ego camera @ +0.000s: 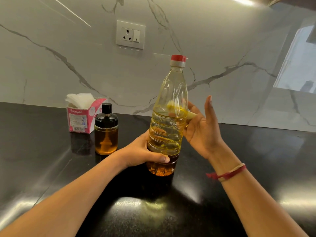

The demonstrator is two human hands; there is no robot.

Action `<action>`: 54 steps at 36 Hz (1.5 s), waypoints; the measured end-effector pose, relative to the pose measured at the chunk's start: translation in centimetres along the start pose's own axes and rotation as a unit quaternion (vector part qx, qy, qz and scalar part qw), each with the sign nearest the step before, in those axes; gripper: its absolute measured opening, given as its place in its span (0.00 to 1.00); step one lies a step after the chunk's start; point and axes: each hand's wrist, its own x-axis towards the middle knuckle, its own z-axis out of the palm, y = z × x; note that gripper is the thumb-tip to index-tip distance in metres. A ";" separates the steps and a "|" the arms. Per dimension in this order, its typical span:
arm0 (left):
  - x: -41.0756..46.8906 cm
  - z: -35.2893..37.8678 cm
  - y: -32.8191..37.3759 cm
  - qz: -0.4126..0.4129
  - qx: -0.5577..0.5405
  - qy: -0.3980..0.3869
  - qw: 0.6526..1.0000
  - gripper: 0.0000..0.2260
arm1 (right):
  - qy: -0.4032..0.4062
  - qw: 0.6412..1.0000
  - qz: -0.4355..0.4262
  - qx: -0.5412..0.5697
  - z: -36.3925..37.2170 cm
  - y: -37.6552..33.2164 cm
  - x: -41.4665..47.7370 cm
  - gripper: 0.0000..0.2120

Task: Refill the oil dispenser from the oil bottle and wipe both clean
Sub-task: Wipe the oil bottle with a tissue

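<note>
**Oil bottle (166, 100) held upright, a tissue pressed to its side**

Beneath the bottle and nearest the viewer lies a glossy black stone countertop (153, 211). Whether the bottle's base touches it cannot be told. The left hand (142, 151) wraps the bottle's ribbed lower part, thumb curled across the front. To the bottle's right, the right hand (201, 127) is spread, fingers straight where they show, pressing a small white tissue wad (191, 115) against the far side.

The bottle is thin clear plastic, dented at the shoulder, with yellow oil inside and its red cap (178, 58) on.

Left of the bottle stands the oil dispenser (106, 134), a squat glass jar with a black lid, nearly full of amber oil. Behind it is a pink cardboard tissue box (80, 120).

Likely risk: the slick, oily plastic slips through the left hand's grip and the bottle topples against the dispenser.
</note>
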 end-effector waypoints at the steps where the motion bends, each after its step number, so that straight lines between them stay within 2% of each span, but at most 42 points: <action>1: 0.0 0.0 0.0 -0.001 0.002 0.000 1.000 0.40 | 0.000 1.000 -0.001 0.004 0.0 0.0 0.0 0.39; 4: 0.1 0.1 0.1 -0.002 0.004 0.001 1.000 0.41 | 0.021 0.999 -0.009 0.029 -1.1 -0.5 -0.2 0.41; 6: 0.1 0.1 0.1 0.001 0.003 0.002 1.000 0.41 | 0.041 0.999 -0.013 0.022 -1.6 -0.8 -0.3 0.46; 9: 0.0 0.0 0.0 0.000 0.005 0.002 1.000 0.42 | 0.017 1.000 -0.017 -0.015 -0.7 -0.6 -0.1 0.53; 13: 0.0 0.0 0.0 0.003 0.002 0.002 1.000 0.41 | -0.028 0.998 -0.021 -0.047 0.8 -0.2 0.2 0.45; 18: 0.1 0.1 0.0 0.003 0.003 0.001 1.000 0.41 | 0.047 0.998 -0.026 -0.023 -1.0 -1.1 0.1 0.57; 21: 0.1 0.0 -0.1 0.003 0.008 0.007 1.000 0.41 | 0.026 0.999 -0.028 -0.036 -0.3 -0.7 0.3 0.55; 25: 0.1 0.0 -0.2 0.002 0.006 0.006 1.000 0.41 | -0.022 0.997 -0.026 -0.071 1.3 -0.3 0.2 0.47; 29: 0.2 0.1 -0.1 0.002 0.014 0.004 1.000 0.41 | 0.034 0.999 -0.021 -0.036 -0.4 -1.2 -0.1 0.58; 32: 0.2 0.0 -0.2 0.000 0.014 0.005 1.000 0.42 | 0.032 0.998 -0.026 -0.044 -0.4 -1.1 -0.1 0.56; 37: 0.1 0.0 -0.2 0.002 0.005 0.001 1.000 0.41 | -0.023 0.997 -0.014 -0.071 1.9 -0.5 -0.2 0.49; 41: 0.1 0.2 -0.1 0.003 0.008 0.002 1.000 0.41 | 0.038 0.998 -0.018 -0.048 0.2 -1.3 -0.5 0.56; 44: 0.1 0.1 0.0 0.004 0.007 0.001 1.000 0.41 | 0.044 0.998 -0.024 -0.049 -0.2 -1.3 -0.5 0.56; 49: 0.0 0.2 0.0 0.003 -0.003 0.000 1.000 0.40 | 0.000 0.995 -0.028 -0.098 1.9 -0.8 -0.7 0.48; 54: 0.1 0.3 0.0 0.006 -0.006 0.001 1.000 0.41 | 0.067 0.994 -0.032 -0.083 0.1 -1.9 -1.0 0.58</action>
